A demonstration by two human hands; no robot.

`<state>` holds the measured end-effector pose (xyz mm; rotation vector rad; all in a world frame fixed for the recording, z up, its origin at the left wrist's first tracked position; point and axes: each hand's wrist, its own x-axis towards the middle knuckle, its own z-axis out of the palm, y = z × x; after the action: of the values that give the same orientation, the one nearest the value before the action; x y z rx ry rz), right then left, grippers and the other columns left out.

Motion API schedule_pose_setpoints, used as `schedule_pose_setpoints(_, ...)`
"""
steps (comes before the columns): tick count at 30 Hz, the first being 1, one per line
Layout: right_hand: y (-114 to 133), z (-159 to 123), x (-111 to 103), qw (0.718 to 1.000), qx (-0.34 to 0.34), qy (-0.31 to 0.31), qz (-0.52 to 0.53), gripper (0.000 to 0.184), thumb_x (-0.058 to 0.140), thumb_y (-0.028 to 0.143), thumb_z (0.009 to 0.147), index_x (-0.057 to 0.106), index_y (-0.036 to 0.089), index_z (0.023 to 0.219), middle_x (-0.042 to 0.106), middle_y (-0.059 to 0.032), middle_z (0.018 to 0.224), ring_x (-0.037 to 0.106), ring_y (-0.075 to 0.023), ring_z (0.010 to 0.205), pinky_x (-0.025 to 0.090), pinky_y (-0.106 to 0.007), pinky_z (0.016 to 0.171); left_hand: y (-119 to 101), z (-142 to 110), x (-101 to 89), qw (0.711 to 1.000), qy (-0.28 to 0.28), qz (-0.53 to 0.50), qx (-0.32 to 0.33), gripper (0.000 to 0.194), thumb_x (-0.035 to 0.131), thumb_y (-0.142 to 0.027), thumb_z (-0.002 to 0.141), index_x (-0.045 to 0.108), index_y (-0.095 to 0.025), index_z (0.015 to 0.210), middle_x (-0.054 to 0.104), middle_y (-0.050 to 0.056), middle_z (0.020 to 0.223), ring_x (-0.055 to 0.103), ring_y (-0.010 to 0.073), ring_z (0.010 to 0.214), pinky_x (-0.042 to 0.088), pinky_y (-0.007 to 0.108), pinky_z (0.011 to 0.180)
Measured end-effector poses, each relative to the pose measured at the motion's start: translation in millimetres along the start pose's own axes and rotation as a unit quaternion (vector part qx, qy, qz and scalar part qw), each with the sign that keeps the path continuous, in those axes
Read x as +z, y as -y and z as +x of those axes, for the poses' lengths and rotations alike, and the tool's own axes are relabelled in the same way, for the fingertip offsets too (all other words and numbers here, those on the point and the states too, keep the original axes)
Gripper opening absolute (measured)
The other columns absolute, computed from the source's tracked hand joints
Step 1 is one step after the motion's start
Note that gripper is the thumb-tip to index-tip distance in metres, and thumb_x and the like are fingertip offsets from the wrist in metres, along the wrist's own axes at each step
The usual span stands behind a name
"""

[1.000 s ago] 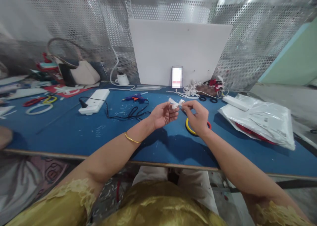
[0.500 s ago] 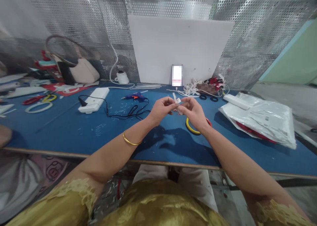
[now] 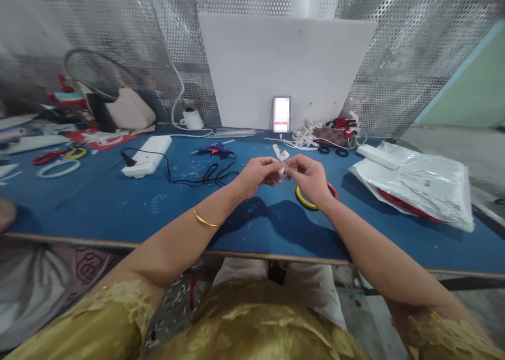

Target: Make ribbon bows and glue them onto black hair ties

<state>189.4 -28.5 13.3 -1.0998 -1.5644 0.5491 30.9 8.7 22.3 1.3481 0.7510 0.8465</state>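
Both hands meet above the blue table, fingertips pinched together on a small white ribbon (image 3: 282, 154). Its two ends stick up in a V and carry small gold-coloured marks; the lower part is mostly hidden by fingers. My left hand (image 3: 260, 175) grips it from the left, thumb and index finger closed. From the right, my right hand (image 3: 306, 175) pinches it near the same spot. A yellow-and-red ring (image 3: 303, 199) lies on the table, partly covered by my right hand and wrist. Beyond the hands, a lit phone (image 3: 281, 114) leans on a white board.
A blue glue gun (image 3: 215, 149) with a black cord lies left of my hands, near a white power strip (image 3: 149, 156). Plastic-wrapped packages (image 3: 422, 184) are at right. White ribbons (image 3: 305, 137) lie behind. A handbag (image 3: 126, 109) stands at back left; another person's arm (image 3: 6, 214) shows at far left.
The fingers have shifted slightly on the white ribbon, and its two ends now show more clearly, spread in a V. The camera view has tilted down slightly.
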Motion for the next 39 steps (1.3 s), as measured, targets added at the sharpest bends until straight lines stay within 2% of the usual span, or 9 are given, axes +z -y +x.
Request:
schedule_pose_setpoints(5,4.2,-0.9,-4.9,0.994,-0.048,0.007,-0.101,0.011,0.057,0.022,0.081,0.064,0.018,0.075,0.062,0.0008,0.065,0.058,-0.0124,0.059,0.042,-0.024,0.060,-2.3,-0.3,-2.0,0.999,-0.043,0.010,-0.016,0.026,0.076,-0.036,0.065,0.062,-0.014,0.068,0.059,-0.001,0.060,0.052,0.0066,0.050,0.041,0.020,0.050)
schedule_pose_setpoints(9,1.8,0.9,-6.4,0.985,-0.080,-0.027,-0.152,0.011,0.056,0.019,0.080,0.063,0.018,0.070,0.060,0.0008,0.063,0.054,-0.0123,0.059,0.039,-0.025,0.060,-1.5,1.1,-3.7,0.999,-0.018,-0.022,-0.019,0.026,0.079,-0.032,0.062,0.061,-0.013,0.064,0.056,-0.002,0.057,0.047,0.0047,0.048,0.038,0.018,0.047)
schedule_pose_setpoints(13,-5.6,3.9,-1.7,1.000,0.005,-0.013,-0.025,0.009,0.060,0.022,0.077,0.061,0.018,0.069,0.058,0.0020,0.057,0.054,-0.0123,0.055,0.041,-0.025,0.057,1.7,3.2,-4.1,0.988,0.059,-0.126,-0.060,0.026,0.081,-0.028,0.060,0.061,-0.012,0.066,0.053,-0.002,0.057,0.045,0.0031,0.048,0.035,0.014,0.045)
schedule_pose_setpoints(15,-7.8,5.6,-0.2,0.996,0.031,0.014,0.078,0.007,0.062,0.023,0.075,0.063,0.017,0.080,0.058,0.0028,0.058,0.055,-0.0123,0.055,0.044,-0.026,0.059,2.3,3.4,-4.3,0.981,0.085,-0.155,-0.075,0.025,0.080,-0.026,0.062,0.062,-0.012,0.069,0.051,-0.003,0.056,0.045,0.0030,0.048,0.034,0.013,0.044)
schedule_pose_setpoints(20,-4.6,7.4,-5.3,0.967,0.024,0.113,0.228,0.055,0.063,0.019,0.074,0.052,0.023,0.128,0.056,0.0053,0.066,0.053,-0.0109,0.058,0.045,-0.027,0.062,-1.2,1.5,-6.6,0.968,0.145,-0.177,-0.103,0.020,0.073,-0.028,0.073,0.061,-0.011,0.073,0.048,-0.003,0.056,0.041,0.0025,0.046,0.035,0.013,0.044)
schedule_pose_setpoints(27,-2.0,6.1,-10.4,0.937,0.060,0.196,0.283,0.033,0.066,0.019,0.072,0.067,0.019,0.105,0.061,0.0014,0.075,0.049,-0.0084,0.056,0.041,-0.024,0.057,-2.1,2.9,-12.0,0.935,0.219,-0.209,-0.185,0.016,0.069,-0.023,0.076,0.058,-0.012,0.072,0.040,-0.006,0.054,0.035,0.0026,0.044,0.032,0.013,0.041)
schedule_pose_setpoints(32,-3.7,6.9,-7.5,0.944,0.096,0.152,0.278,0.013,0.069,0.023,0.071,0.067,0.016,0.081,0.062,0.0005,0.068,0.053,-0.0095,0.056,0.043,-0.024,0.057,-0.1,4.0,-11.2,0.970,0.162,-0.134,-0.121,0.024,0.074,-0.032,0.072,0.061,-0.012,0.071,0.045,-0.005,0.054,0.040,0.0034,0.046,0.036,0.015,0.045)
schedule_pose_setpoints(36,-2.8,6.7,-4.7,0.985,0.066,0.043,0.156,0.015,0.069,0.030,0.072,0.063,0.016,0.071,0.062,0.0003,0.061,0.056,-0.0114,0.052,0.044,-0.026,0.056,0.7,5.3,-9.7,0.998,0.054,-0.033,-0.013,0.029,0.076,-0.039,0.067,0.062,-0.013,0.068,0.054,-0.002,0.059,0.049,0.0059,0.053,0.041,0.017,0.050)
schedule_pose_setpoints(39,-1.4,4.3,-2.6,0.997,0.038,0.024,0.057,0.018,0.065,0.031,0.076,0.061,0.016,0.068,0.060,0.0008,0.058,0.056,-0.0117,0.050,0.043,-0.025,0.054,1.6,5.4,-8.4,0.999,0.020,0.012,0.031,0.035,0.070,-0.049,0.070,0.062,-0.015,0.072,0.059,0.000,0.065,0.055,0.0089,0.058,0.045,0.020,0.054)
